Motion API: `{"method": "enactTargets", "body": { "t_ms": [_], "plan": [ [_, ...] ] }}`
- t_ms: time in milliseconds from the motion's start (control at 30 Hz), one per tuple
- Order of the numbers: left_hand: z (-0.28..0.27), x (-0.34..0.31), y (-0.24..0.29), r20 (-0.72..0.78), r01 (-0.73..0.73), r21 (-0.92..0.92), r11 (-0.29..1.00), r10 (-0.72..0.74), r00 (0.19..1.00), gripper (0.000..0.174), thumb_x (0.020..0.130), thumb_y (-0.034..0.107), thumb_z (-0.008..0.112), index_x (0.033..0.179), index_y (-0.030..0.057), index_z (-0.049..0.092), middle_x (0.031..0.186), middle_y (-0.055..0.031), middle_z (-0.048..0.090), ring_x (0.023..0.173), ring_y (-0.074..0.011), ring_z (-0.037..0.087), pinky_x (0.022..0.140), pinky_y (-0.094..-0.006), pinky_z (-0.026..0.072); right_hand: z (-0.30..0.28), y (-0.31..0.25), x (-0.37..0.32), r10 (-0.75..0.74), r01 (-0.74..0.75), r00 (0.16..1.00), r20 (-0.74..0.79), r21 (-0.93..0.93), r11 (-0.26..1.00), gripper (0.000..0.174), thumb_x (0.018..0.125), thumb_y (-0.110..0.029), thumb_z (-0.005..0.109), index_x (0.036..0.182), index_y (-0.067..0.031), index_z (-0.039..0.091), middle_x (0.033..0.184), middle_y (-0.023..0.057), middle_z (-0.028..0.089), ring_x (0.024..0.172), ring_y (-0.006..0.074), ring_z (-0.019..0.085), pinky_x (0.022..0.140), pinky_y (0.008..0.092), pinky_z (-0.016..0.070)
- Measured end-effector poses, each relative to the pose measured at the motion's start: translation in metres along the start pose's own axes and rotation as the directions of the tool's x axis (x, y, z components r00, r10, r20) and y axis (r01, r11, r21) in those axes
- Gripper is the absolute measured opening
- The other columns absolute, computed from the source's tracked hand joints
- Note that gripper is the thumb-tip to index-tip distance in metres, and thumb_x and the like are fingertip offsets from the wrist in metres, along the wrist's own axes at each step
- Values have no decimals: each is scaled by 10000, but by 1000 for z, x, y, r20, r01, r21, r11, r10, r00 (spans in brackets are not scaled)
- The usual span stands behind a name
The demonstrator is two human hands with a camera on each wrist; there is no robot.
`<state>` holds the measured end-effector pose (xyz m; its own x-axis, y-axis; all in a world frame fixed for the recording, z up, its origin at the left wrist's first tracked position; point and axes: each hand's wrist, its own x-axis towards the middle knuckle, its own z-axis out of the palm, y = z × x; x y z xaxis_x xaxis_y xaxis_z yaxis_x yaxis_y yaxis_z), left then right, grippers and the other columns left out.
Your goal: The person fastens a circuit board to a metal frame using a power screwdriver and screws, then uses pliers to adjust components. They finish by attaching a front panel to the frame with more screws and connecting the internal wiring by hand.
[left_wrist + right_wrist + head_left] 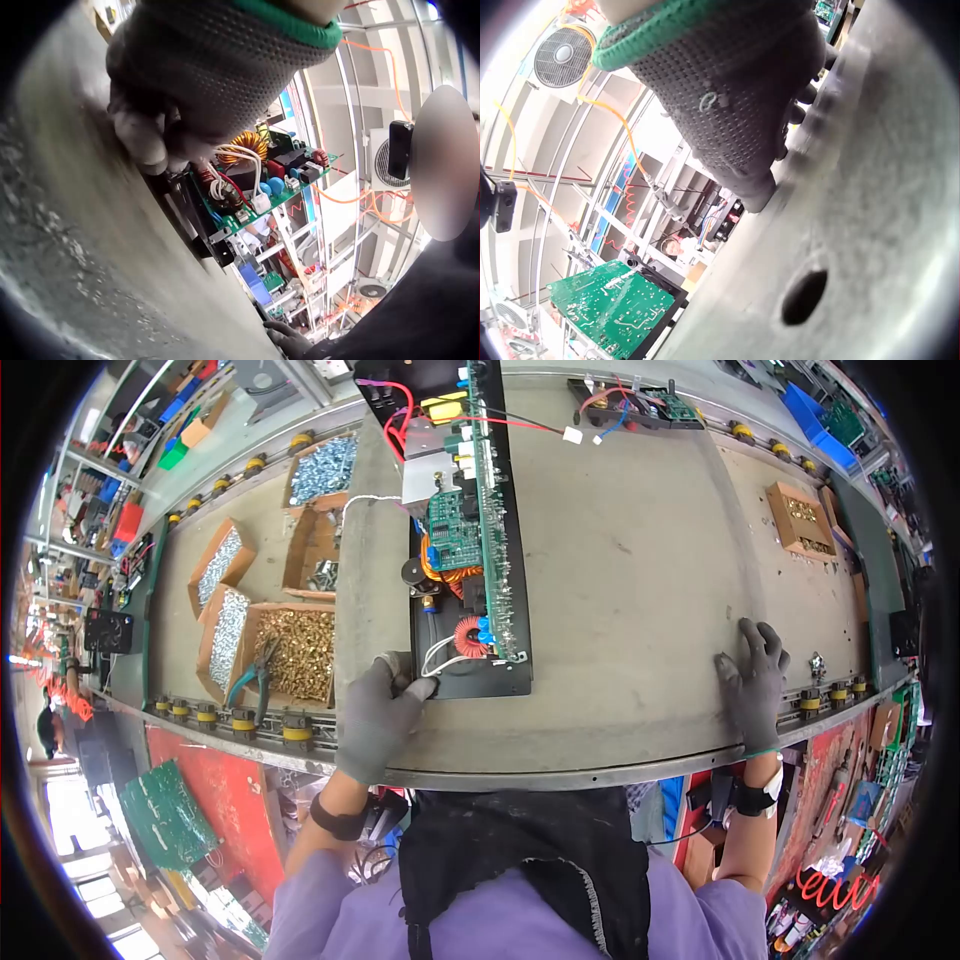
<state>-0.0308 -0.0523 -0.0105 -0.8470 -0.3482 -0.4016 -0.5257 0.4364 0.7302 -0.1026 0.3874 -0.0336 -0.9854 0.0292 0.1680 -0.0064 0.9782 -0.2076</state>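
Observation:
My gloved left hand (382, 718) grips the near-left corner of a long black metal chassis (480, 682), its thumb at the edge. A green circuit board (496, 550) stands on edge along the chassis, with red-wound coils, white wires and a smaller green board beside it. In the left wrist view, curled fingertips (142, 146) meet the chassis end, close to the white wires (247, 161) and a copper-wound coil (246, 148). My gloved right hand (755, 685) rests on the bench at the right, fingers spread and holding nothing. The right wrist view has its fingers on the grey surface.
Cardboard boxes of screws and small metal parts (292, 650) stand at left, with pliers (258, 680) lying over one. Another small parts box (800, 522) sits at far right. A second board assembly (640, 405) lies at the back. Rollers (297, 730) line the bench's near edge.

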Motion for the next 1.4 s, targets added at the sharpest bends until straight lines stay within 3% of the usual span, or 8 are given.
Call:
{"method": "enactTargets", "body": {
  "t_ms": [100, 167, 233, 600, 767, 1200, 1267, 1400],
  "plan": [
    [12, -5, 18, 87, 59, 32, 998, -62, 994, 271, 770, 163, 783, 857, -8, 592, 640, -74, 604, 606, -154, 614, 574, -314, 479, -1, -2, 2, -2, 2, 1000, 15, -7, 1000, 639, 768, -464, 723, 1319, -190, 553, 1354, 142, 483, 1194, 374, 449, 947, 505, 414],
    [28, -6, 20, 137, -212, 149, 966, 192, 972, 324, 733, 201, 819, 854, 2, 593, 661, -96, 630, 621, -184, 636, 590, -321, 492, -2, -5, 3, 1, -1, 1000, 22, -15, 1000, 650, 760, -485, 724, 1317, -195, 556, 1350, 140, 484, 1183, 372, 454, 938, 507, 419],
    [36, -5, 24, 117, -270, 128, 954, 255, 960, 351, 683, 167, 854, 796, 11, 561, 612, -55, 576, 577, -111, 551, 545, -279, 454, -1, -6, 3, 4, -3, 1000, 24, -19, 1000, 666, 750, -507, 724, 1316, -198, 557, 1344, 135, 487, 1174, 376, 456, 929, 510, 421],
    [20, -1, 27, 168, -143, 165, 976, 115, 979, 383, 657, 165, 876, 843, 18, 575, 684, -32, 612, 625, -95, 566, 596, -264, 485, -7, -21, -6, 24, -24, 1000, 1, -16, 1000, 604, 741, -371, 742, 1290, -184, 575, 1349, 116, 503, 1170, 344, 469, 948, 482, 411],
    [13, 10, -1, 193, -78, -79, 994, 92, 977, 389, 670, 132, 880, 888, 10, 582, 703, 5, 593, 648, -58, 531, 594, -253, 471, -7, 1, -8, -87, 107, 994, -71, 367, 924, 609, 676, -200, 746, 1254, -91, 586, 1273, 126, 560, 1133, 347, 492, 965, 447, 426],
    [12, 5, 9, 235, -80, -188, 979, 124, 964, 398, 673, -9, 839, 1018, 41, 647, 862, 6, 645, 775, -97, 567, 675, -274, 504, -4, -1, -8, -177, 188, 982, -67, 245, 951, 515, 669, -104, 717, 1175, -79, 628, 1249, 161, 570, 1125, 375, 499, 954, 463, 421],
    [9, 4, 2, 270, -42, -122, 992, 74, 960, 783, 671, 306, 875, 1278, -12, 495, 1142, -60, 629, 974, -154, 612, 825, -315, 525, -4, -1, -8, -180, 191, 981, -67, 253, 948, 515, 669, -99, 714, 1176, -81, 628, 1250, 163, 570, 1126, 377, 499, 955, 465, 420],
    [8, 3, 2, 256, -157, -13, 988, 155, 954, 787, 676, 344, 864, 1272, -17, 500, 1145, -59, 628, 951, -153, 608, 807, -306, 519, -6, 0, -8, -170, 177, 984, -51, 246, 953, 514, 664, -101, 712, 1171, -84, 626, 1257, 156, 566, 1132, 379, 497, 950, 468, 424]
  ]
}}
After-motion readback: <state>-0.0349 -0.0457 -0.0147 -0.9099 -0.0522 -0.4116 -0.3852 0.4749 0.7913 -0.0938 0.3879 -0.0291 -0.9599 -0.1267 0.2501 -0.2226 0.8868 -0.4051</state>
